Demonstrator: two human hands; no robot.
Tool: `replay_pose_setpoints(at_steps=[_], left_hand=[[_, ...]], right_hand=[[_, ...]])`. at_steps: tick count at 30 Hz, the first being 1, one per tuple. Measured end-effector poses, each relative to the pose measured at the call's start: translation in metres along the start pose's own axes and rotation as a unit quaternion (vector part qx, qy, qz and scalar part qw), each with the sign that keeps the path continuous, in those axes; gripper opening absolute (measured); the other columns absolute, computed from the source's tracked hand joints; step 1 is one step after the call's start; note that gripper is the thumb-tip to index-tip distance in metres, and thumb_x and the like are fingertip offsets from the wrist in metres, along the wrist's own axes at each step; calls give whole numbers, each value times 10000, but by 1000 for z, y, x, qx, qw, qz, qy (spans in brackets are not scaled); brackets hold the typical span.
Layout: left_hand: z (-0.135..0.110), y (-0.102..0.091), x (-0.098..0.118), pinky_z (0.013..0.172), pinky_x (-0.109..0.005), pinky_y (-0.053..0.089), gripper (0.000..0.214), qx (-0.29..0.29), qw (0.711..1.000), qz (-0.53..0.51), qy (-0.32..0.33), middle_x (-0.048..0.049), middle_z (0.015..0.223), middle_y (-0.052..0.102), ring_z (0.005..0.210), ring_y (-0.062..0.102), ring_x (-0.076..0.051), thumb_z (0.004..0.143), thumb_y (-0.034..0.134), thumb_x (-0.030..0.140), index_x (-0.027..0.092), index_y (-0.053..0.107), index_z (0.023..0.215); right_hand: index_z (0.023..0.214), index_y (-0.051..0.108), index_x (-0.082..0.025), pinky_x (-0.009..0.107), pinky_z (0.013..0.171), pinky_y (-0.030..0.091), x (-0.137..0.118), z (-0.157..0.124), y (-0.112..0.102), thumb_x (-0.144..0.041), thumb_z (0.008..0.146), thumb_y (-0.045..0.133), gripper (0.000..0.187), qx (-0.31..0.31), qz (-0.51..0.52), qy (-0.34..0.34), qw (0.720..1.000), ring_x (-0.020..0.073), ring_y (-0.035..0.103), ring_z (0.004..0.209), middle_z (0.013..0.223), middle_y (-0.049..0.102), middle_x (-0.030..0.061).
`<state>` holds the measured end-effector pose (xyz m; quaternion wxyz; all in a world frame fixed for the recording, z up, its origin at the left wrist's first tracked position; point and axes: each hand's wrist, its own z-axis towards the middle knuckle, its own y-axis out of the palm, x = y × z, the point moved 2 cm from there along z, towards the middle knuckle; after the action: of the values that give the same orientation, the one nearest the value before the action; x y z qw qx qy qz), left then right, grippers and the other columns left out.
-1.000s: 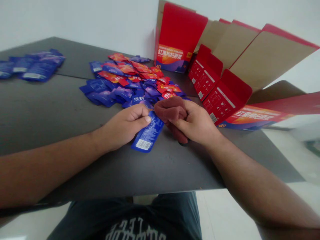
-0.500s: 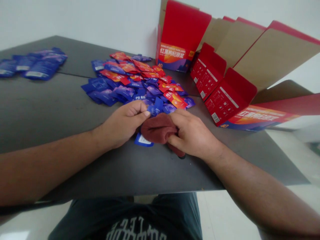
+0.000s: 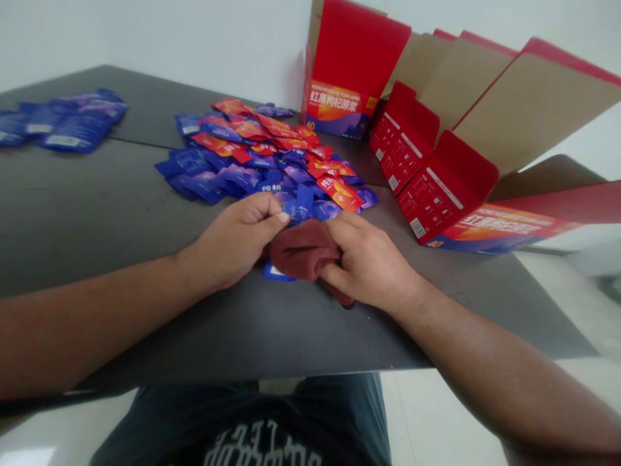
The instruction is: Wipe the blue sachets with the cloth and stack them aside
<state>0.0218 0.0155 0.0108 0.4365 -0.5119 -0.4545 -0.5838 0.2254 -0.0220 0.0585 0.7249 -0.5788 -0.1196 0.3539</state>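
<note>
Between thumb and fingers, my left hand [image 3: 245, 236] pinches the edge of a blue sachet [image 3: 299, 207] that stands partly upright. My right hand [image 3: 369, 259] is closed round a brown cloth [image 3: 303, 249], which lies across the front of that sachet and covers its middle. The sachet's lower end shows below the cloth. Just beyond both hands is a heap of blue sachets [image 3: 242, 178] mixed with red sachets [image 3: 279, 126]. The cloth hides part of my right fingers.
A separate group of blue sachets [image 3: 77, 129] lies at the far left of the dark table [image 3: 121, 213]. At the right stand open red cartons [image 3: 339, 107], their flaps raised, one near the table's right edge [image 3: 504, 226]. A white wall rises behind.
The cloth and my right hand have shifted slightly left across the sachet, covering more of its lower end. My left hand keeps its pinch.
</note>
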Motion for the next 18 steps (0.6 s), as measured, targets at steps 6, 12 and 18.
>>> replay_pose_setpoints(at_steps=[6,12,18], left_hand=[[1,5,12,512,-240,386,240,26,995,-94,-30,40,608,474,524,476,-105,838,702,207,197,484,739],[0,5,15,437,-230,339,220,32,992,-103,-67,50,568,468,451,441,-95,852,690,210,206,492,757],[1,4,15,445,-234,352,230,47,992,-108,-51,44,578,467,471,444,-98,849,703,212,205,496,750]], right_hand=[[975,599,-213,318,762,447,1,0,0,-202,846,627,132,-78,37,-72,994,212,580,904,974,615,45],[906,573,-219,312,742,428,14,3,-3,-197,801,634,123,-61,58,-64,994,200,569,856,927,615,33],[878,552,-226,312,750,425,19,4,-4,-196,787,630,124,-34,56,-28,997,199,574,845,876,611,18]])
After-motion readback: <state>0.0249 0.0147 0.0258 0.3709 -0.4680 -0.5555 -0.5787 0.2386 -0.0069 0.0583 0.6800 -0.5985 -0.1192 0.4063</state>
